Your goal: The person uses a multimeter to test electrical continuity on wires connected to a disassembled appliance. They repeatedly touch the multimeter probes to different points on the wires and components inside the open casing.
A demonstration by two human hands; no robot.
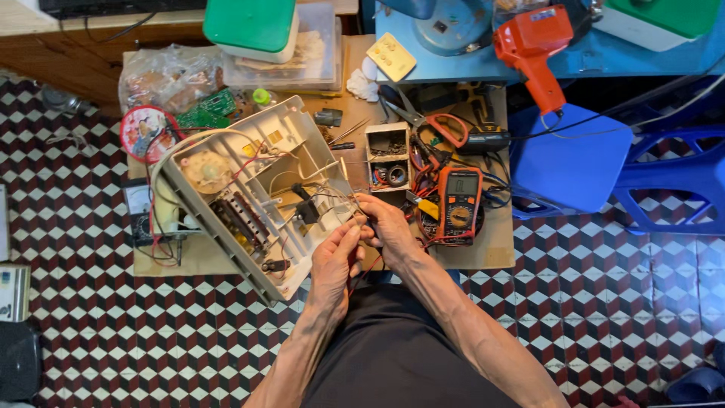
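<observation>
Your hands work on thin wires beside an opened grey plastic appliance casing (257,189).
Your left hand (336,261) and right hand (385,227) both pinch the thin wires (361,217) at its right edge.

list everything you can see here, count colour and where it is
opened appliance casing: 1, cream, tilted on the board, insides showing
thin wires: several, red and pale, from the casing to the hands
multimeter: 1, orange and black, right of the hands
analogue meter: 1, black, left of the casing
small parts box: 1, cardboard, above the hands
scissors: 1, orange handles, top centre
power drill: 1, orange, on the blue bench
plastic stool: 1, blue, right
circuit board: 1, green, above the casing
lidded tub: 1, green lid, top
tiled floor: red, white and black pattern
left hand: pinching the wires
right hand: pinching the wires
</observation>
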